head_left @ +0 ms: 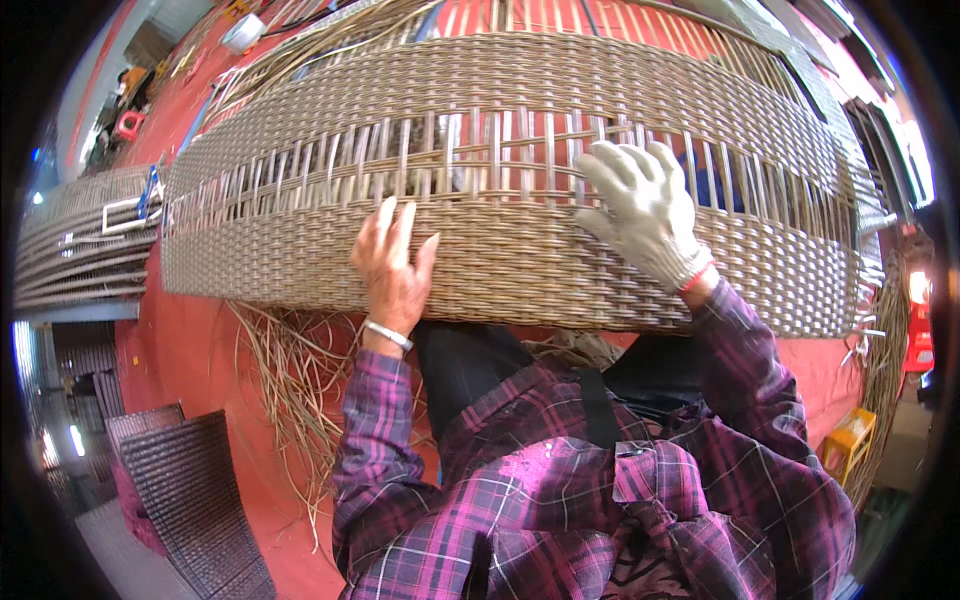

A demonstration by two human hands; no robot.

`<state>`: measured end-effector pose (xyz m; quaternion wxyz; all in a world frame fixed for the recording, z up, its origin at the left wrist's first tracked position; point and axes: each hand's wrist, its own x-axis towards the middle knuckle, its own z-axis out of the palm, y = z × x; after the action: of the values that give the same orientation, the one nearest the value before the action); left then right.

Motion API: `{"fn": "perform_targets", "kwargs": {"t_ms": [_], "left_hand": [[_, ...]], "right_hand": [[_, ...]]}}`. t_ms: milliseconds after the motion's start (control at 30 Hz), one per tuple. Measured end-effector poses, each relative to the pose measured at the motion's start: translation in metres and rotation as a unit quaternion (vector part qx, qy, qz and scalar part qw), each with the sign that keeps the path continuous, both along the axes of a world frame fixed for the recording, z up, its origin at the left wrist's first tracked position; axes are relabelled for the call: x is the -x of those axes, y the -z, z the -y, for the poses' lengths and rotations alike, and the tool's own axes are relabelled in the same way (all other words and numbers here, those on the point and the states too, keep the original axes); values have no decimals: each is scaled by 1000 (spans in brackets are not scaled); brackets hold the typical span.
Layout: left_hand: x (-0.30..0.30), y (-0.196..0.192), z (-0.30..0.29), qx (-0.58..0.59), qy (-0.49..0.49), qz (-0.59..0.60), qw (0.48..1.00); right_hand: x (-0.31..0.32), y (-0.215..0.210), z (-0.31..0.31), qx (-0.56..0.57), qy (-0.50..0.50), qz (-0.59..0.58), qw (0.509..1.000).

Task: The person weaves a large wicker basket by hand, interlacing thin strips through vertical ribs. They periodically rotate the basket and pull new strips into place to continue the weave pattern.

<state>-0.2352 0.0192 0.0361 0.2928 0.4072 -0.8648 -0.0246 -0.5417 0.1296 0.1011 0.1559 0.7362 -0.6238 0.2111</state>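
A large woven wicker panel [520,90] in grey-tan strips lies across my lap, with an unwoven band of bare upright strands through its middle. My left hand [393,265], bare with a metal bracelet at the wrist, rests flat on the woven lower band, fingers apart and pointing up at the open band. My right hand [640,205] wears a white knit glove and presses on the panel at the edge of the open band, fingers spread among the upright strands. Neither hand visibly holds a loose strand.
Loose wicker strands [290,370] trail over the red floor [190,350] below the panel's left part. Another woven piece [85,240] lies at the left. A dark woven chair piece [185,490] stands at lower left. A yellow stool [848,440] sits at right.
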Motion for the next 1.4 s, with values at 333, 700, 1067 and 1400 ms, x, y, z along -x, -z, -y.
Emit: {"fn": "perform_targets", "kwargs": {"t_ms": [333,700,1067,1400], "left_hand": [[45,-9,51,83,26,21,996],[30,-15,52,52,70,21,996],[59,-21,119,-29,93,53,994],[15,-20,72,18,141,8,990]], "right_hand": [[-64,14,47,-79,12,52,995],[-44,3,80,-124,18,36,991],[-47,24,85,-72,54,35,995],[-43,21,79,-69,-16,63,995]]}}
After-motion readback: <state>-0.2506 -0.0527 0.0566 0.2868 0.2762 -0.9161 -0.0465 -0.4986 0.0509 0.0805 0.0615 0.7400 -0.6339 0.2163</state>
